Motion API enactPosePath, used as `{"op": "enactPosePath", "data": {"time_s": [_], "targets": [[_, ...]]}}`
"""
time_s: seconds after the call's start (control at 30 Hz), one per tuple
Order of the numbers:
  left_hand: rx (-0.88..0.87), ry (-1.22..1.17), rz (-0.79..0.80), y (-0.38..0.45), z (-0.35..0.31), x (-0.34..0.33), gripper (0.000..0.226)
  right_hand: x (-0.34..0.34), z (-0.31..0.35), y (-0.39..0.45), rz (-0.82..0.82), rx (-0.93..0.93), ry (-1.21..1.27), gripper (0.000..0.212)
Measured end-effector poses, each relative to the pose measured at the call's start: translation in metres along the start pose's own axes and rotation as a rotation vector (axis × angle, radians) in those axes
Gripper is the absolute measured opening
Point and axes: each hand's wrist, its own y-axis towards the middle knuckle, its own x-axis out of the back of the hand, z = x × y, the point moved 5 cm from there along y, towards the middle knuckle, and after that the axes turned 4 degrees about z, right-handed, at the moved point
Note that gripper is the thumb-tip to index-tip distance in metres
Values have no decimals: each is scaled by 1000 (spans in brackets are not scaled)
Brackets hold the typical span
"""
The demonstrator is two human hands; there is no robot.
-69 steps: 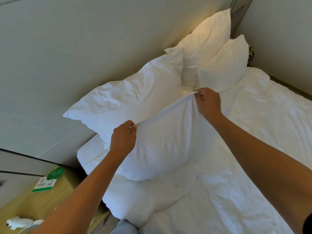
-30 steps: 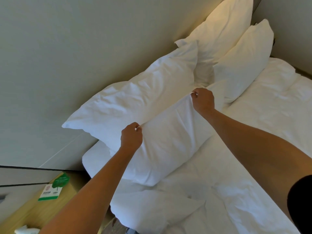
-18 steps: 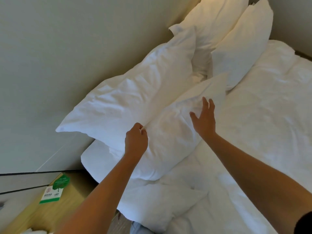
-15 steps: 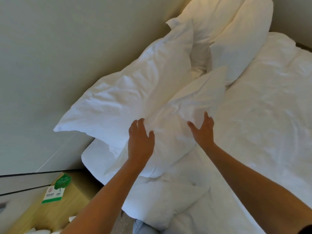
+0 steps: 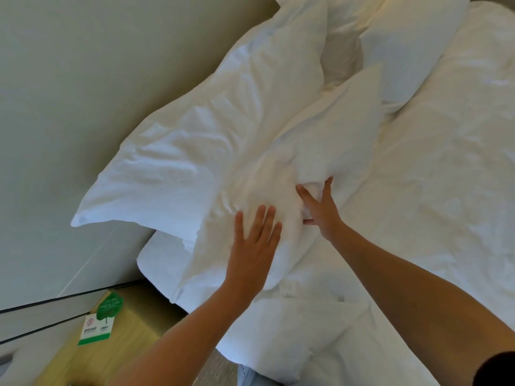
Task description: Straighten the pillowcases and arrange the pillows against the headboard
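A white front pillow (image 5: 320,151) leans on a larger white back pillow (image 5: 200,146), which rests against the pale headboard (image 5: 97,79). My left hand (image 5: 255,246) lies flat and open on the front pillow's lower part, fingers spread. My right hand (image 5: 320,207) presses into the same pillow's lower edge, fingers spread and partly sunk in the fabric. Two more white pillows (image 5: 404,43) stand at the far end of the headboard.
A rumpled white duvet (image 5: 434,190) covers the bed on the right, with a folded corner (image 5: 292,335) near me. A wooden bedside table (image 5: 92,355) at lower left carries a green and white card (image 5: 101,321).
Both hands let go of the front pillow's top edge, dropped down its face and now press flat on its lower part. The pillow settled against the back pillow.
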Motion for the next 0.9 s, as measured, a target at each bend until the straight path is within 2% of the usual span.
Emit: {"op": "enactPosePath", "data": {"time_s": [0.1,0.23,0.43,0.53,0.7,0.9], "targets": [[-3,41,-21,10,31,3,65,-22,19,12,38,25,27,128],[33,70,-13,27,62,11,76,-45,42,27,37,41,55,131],[63,133,76,26,51,9,76,-28,33,28,43,-13,-28,124],[59,144,89,19,45,12,72,-14,28,19,57,-11,-167,112],[103,161,163,7,43,19,77,6,29,5,86,144,-603,91],[212,46,255,-11,44,36,79,16,38,-23,131,232,-730,83]]}}
